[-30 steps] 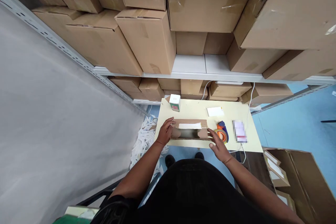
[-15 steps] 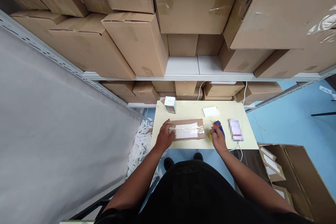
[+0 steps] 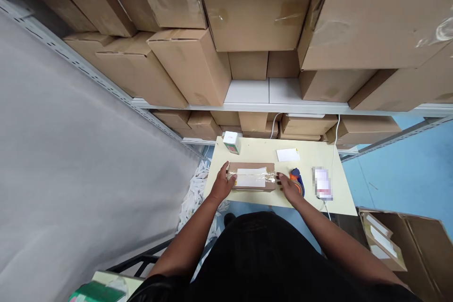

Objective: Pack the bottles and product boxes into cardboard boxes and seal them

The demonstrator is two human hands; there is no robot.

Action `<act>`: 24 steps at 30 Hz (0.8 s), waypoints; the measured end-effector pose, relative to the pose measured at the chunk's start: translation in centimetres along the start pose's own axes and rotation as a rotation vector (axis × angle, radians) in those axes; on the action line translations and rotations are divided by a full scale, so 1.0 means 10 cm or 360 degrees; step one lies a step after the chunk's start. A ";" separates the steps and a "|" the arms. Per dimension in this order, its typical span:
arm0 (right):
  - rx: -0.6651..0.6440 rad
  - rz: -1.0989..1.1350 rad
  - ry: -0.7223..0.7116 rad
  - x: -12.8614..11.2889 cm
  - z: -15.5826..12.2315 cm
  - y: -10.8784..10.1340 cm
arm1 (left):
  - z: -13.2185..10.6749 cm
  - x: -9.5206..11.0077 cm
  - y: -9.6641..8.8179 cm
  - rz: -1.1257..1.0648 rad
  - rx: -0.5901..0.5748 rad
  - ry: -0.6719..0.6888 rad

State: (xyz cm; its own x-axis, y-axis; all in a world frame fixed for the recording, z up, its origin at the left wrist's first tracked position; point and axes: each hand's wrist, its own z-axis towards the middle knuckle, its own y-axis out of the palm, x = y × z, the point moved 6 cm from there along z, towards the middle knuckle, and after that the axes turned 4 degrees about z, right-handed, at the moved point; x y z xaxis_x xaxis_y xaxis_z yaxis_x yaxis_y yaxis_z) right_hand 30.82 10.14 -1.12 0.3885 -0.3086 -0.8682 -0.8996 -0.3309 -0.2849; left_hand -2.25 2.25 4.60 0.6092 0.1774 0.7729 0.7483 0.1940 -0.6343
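A long cardboard box [image 3: 250, 178], with white paper and shiny clear tape on top, lies on the pale table [image 3: 255, 148]. My left hand [image 3: 222, 184] grips its left end, thumb on top and fingers along the side. At the right end is my right hand [image 3: 289, 188], its fingers apart and holding nothing; whether the fingertips touch the cardboard I cannot tell. Just beyond that hand rests a blue and orange tape dispenser [image 3: 297, 179], partly hidden by it.
Behind the box stand a small white and green carton [image 3: 231, 142] and a white card [image 3: 288, 155]. A phone [image 3: 322, 183] with a white cable lies to the right. An open carton [image 3: 421, 245] holds labelled parcels. Shelves [image 3: 255, 107] of boxes rise ahead; paper scraps [image 3: 194, 188] litter the floor.
My right hand has let go of the tape dispenser and moved left to the box's right end. My left hand stays on the box. The camera view has shifted slightly.
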 end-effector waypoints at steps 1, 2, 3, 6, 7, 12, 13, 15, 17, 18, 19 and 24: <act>-0.0150 0.0195 0.0131 0.00 0.02 0.15 | 0.00 -0.03 0.02 -0.0045 -0.0010 -0.0081; -0.0247 0.0351 0.0234 0.01 0.04 0.27 | 0.01 -0.06 0.04 -0.0078 -0.0030 -0.0139; -0.0300 0.0481 0.0313 0.02 0.07 0.36 | 0.01 -0.07 0.07 -0.0098 -0.0052 -0.0172; -0.0311 0.0700 0.0464 0.16 0.15 0.48 | 0.03 -0.07 0.10 -0.0112 -0.0067 -0.0206; -0.0320 0.0724 0.0524 0.24 0.16 0.51 | 0.03 -0.07 0.10 -0.0115 -0.0059 -0.0204; -0.0362 0.0622 0.0736 0.49 0.11 0.65 | 0.02 -0.07 0.10 -0.0114 -0.0045 -0.0153; -0.0351 0.0599 0.0742 0.48 0.10 0.67 | 0.01 -0.08 0.10 -0.0108 -0.0051 -0.0134; -0.0332 0.0552 0.0746 0.43 0.09 0.71 | -0.01 -0.10 0.08 -0.0099 -0.0069 -0.0085; -0.0309 0.0511 0.0758 0.38 0.08 0.73 | -0.03 -0.14 0.05 -0.0087 -0.0077 -0.0034; -0.0294 0.0504 0.0763 0.36 0.07 0.74 | -0.04 -0.17 0.04 -0.0079 -0.0088 -0.0007; -0.0275 0.0514 0.0766 0.34 0.05 0.74 | -0.05 -0.19 0.02 -0.0069 -0.0107 0.0019; -0.0139 0.0606 0.0789 0.37 -0.03 0.74 | -0.09 -0.29 0.03 -0.0044 -0.0297 0.0084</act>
State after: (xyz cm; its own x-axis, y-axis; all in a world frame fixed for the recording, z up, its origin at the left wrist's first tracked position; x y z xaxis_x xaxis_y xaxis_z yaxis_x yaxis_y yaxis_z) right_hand 25.66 6.33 -6.29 0.1090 -0.7889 -0.6048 -0.9816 -0.1814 0.0596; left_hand -3.57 0.96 2.14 0.5969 0.1229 0.7929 0.7977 0.0151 -0.6029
